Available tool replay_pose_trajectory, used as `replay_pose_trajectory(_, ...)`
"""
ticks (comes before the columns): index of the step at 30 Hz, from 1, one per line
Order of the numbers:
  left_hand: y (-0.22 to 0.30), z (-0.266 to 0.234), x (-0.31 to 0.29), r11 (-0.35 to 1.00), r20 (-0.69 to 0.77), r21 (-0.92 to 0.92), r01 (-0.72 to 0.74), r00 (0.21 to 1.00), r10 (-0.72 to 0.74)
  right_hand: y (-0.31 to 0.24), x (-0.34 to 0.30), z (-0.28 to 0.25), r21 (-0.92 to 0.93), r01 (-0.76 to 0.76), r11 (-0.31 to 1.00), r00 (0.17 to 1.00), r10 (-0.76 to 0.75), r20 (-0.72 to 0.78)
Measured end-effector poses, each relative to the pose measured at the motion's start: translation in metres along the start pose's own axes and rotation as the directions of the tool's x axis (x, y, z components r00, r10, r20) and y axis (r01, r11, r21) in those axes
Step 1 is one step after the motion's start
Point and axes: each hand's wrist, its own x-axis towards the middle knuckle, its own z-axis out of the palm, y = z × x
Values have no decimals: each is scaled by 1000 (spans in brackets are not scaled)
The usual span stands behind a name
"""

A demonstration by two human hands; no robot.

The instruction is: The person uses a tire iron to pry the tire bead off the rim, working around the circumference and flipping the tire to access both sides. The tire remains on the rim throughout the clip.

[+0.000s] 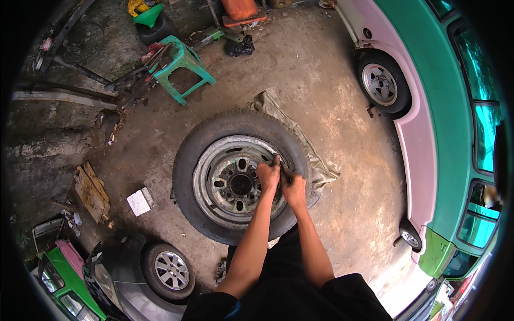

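Observation:
A black tyre (187, 155) lies flat with its worn, greyish steel wheel rim (202, 176) facing up. Over the right part of the rim, my left hand (267, 176) is closed, its thumb pointing away from me. Close beside it on the right, my right hand (294, 188) is also closed, its knuckles up. A short dark piece (286, 171) shows between the two hands; its kind cannot be made out, and the fingers hide most of it. Under the tyre's far and right sides a crumpled grey-tan cloth sheet (318, 170) sticks out.
A green plastic stool (184, 61) stands at the far left, near a black plastic bag (240, 46) and an orange cone (240, 10). Along the right is a green and pink van (423, 123). A dark car (134, 273) sits at the lower left, below wooden boards (91, 192) and a white box (140, 201).

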Motion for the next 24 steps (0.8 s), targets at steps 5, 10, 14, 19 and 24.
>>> replay_pose_trajectory(5, -5, 3, -4, 997, -39, -10, -77, 996, 76, 0, 3, 1, 36, 25, 999, 999, -24, -28)
replay_pose_trajectory(10, -10, 6, 1, 994, -103, -57, -92, 991, 85, -2, 2, 2, 36, -5, 999, 1000, 5, 6)
replay_pose_trajectory(14, -9, 6, -3, 991, -69, -79, -111, 992, 105, -5, 1, 1, 61, -28, 998, 999, 31, -40)
replay_pose_trajectory(19, 2, 6, -1, 991, -106, -122, -51, 994, 38, -10, 9, 0, 47, -6, 999, 1000, 6, 4)
replay_pose_trajectory(24, -5, 6, -1, 995, -71, -48, -91, 994, 87, -9, 9, -4, 12, 9, 1000, 1000, -9, 30)
